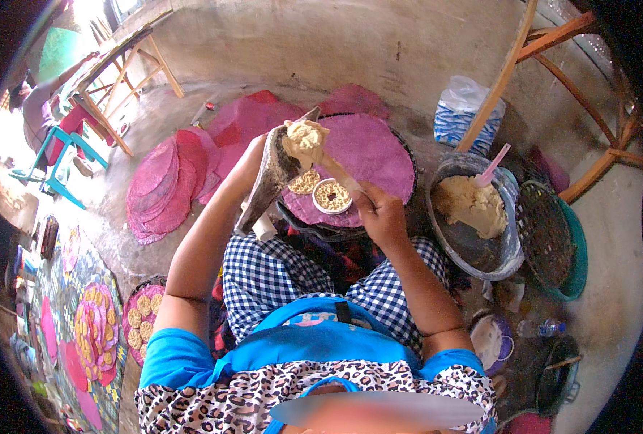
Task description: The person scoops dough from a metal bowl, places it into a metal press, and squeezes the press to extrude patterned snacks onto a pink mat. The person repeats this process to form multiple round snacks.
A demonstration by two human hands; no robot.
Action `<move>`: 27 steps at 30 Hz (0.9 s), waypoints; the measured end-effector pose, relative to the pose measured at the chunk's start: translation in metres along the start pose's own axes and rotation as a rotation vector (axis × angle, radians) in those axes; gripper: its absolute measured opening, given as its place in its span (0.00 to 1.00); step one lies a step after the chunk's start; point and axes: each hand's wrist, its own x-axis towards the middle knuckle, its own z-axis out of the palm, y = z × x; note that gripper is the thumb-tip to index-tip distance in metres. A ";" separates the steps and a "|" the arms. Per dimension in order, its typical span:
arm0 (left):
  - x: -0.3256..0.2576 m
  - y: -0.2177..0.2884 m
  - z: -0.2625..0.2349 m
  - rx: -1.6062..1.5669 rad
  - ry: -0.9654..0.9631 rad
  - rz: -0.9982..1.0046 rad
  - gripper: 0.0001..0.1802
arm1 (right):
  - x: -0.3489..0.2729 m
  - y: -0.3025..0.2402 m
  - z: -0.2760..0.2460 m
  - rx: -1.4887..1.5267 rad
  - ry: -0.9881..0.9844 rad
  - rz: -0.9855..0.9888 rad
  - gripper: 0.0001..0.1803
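Head cam: left hand [252, 160] is wrapped around a wooden tool [268, 176] piled with dough [307, 137], right hand [383, 213] pinching a flat stick [344, 173], both above the pink mat [380, 148]. Squiggly dough round [303, 181] and white ring [332, 213] sit on that mat.

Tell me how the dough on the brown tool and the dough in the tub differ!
The dough on the tool is a small lump; the dough in the tub is bigger. The tool dough is held up; the tub dough has a pink handle poking out. Both look yellowish.

Pale dough [307, 137] heaped on wooden tool [265, 179]; white ring [333, 212] around dough strands [324, 193].
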 end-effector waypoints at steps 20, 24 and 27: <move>-0.062 0.030 -0.067 -0.694 0.113 0.046 0.22 | -0.033 0.170 -0.255 -1.147 -0.394 0.936 0.16; -0.050 0.041 -0.040 -0.741 -0.107 0.071 0.24 | -0.046 0.258 -0.222 -1.131 -0.255 1.098 0.17; -0.048 0.048 -0.015 -0.681 -0.003 0.007 0.29 | -0.046 0.302 -0.184 -1.144 -0.012 1.063 0.17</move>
